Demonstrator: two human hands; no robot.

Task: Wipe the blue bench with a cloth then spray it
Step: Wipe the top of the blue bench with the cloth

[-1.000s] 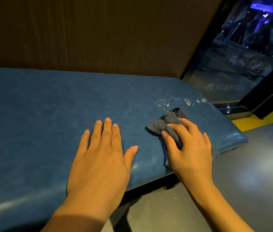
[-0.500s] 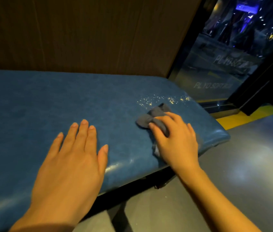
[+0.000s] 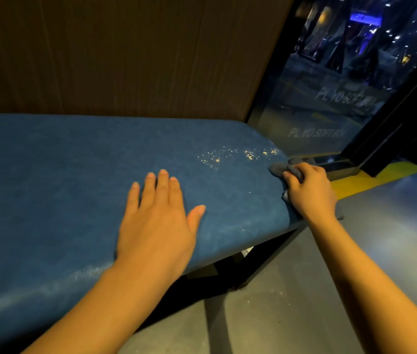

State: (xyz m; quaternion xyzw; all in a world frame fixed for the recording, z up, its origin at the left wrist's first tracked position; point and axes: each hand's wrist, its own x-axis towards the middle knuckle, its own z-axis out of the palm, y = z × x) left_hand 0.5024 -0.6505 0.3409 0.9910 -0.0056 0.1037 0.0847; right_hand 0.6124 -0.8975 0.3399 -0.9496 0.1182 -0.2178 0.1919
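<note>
The blue padded bench [image 3: 61, 175] runs across the view from the left to its right end. Pale crumbs [image 3: 233, 154] are scattered on its top near the far right corner. My right hand [image 3: 309, 190] is shut on a bunched grey cloth [image 3: 287, 168] and presses it at the bench's right end edge. My left hand [image 3: 158, 223] lies flat on the seat with fingers spread, holding nothing, left of the crumbs. No spray bottle is in view.
A brown wooden wall panel [image 3: 125, 54] backs the bench. A glass pane [image 3: 330, 106] with faint lettering stands to the right, with a yellow floor strip [image 3: 370, 180] below it. Grey floor [image 3: 304, 290] with a few crumbs lies in front, around the black bench frame [image 3: 261, 261].
My right hand has slid the cloth rightward across the seat to the bench's right end edge. My left hand stays flat on the seat.
</note>
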